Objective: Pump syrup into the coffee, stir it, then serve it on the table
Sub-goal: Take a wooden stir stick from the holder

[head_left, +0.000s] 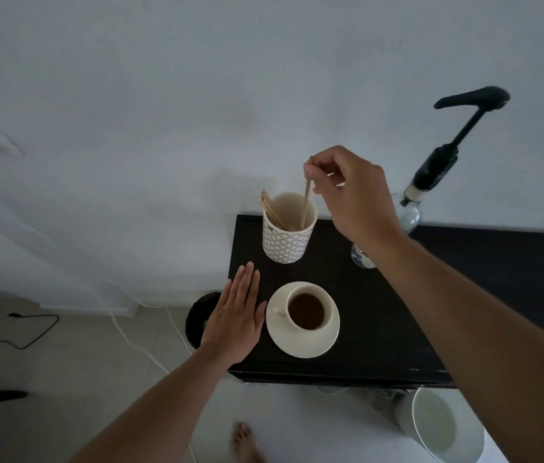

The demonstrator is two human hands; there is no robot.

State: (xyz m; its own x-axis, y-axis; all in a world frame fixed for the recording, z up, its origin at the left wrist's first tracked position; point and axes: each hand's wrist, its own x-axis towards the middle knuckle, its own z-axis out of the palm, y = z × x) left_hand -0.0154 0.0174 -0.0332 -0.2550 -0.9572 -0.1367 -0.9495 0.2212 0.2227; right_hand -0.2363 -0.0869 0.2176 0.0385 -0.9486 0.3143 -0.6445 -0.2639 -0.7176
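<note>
Right hand (pixel 350 192) pinches the top of one wooden stir stick (pixel 306 203), whose lower end stands inside the patterned holder cup (pixel 286 243) just below the fingers. Left hand (pixel 235 317) lies open and flat, fingers together, on the dark table (pixel 380 312). The coffee cup (pixel 305 310) on its saucer (pixel 332 332) sits just right of the left hand. The syrup pump bottle (pixel 430 175) stands beyond the right wrist.

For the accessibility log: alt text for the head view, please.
The right hand pinches a thin wooden stir stick above a patterned white holder cup, while the left hand lies flat beside a cream cup of dark coffee on its saucer.
</note>
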